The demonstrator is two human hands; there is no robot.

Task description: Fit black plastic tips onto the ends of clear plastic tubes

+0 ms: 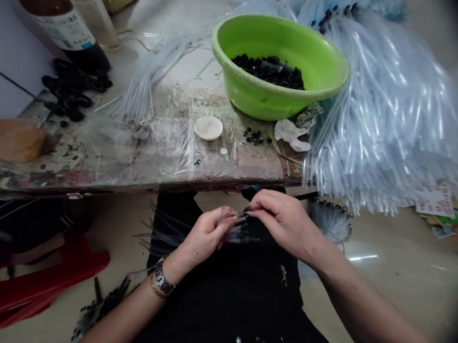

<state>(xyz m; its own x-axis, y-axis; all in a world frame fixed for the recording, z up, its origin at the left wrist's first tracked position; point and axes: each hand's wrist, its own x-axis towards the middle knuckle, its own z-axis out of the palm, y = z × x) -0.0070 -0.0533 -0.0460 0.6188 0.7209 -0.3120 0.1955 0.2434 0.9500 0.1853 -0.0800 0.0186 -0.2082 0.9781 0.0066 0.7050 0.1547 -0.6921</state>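
Note:
Over the dark-clothed lap, my left hand (206, 230) is closed round a bundle of thin clear plastic tubes (237, 236). Their loose ends trail off to the left, while the short ends stick out on the right. My right hand (283, 219) meets them there, thumb and forefinger pinched on what looks like a small black piece at a tube's end; the fingertips partly hide it. Beyond the hands, a green basin (250, 99) on the table holds many small black pieces (268, 72). A few more black pieces (254, 136) lie in front of it.
The worn table (169, 149) has its edge just past my hands. A white dish (208, 129), crumpled paper (292, 135) and loose tubes (139, 88) lie on it. A large tube heap (389, 107) overhangs at right. Left stand a brown bottle (64, 28), black rings (72, 91) and a red stool (60, 270).

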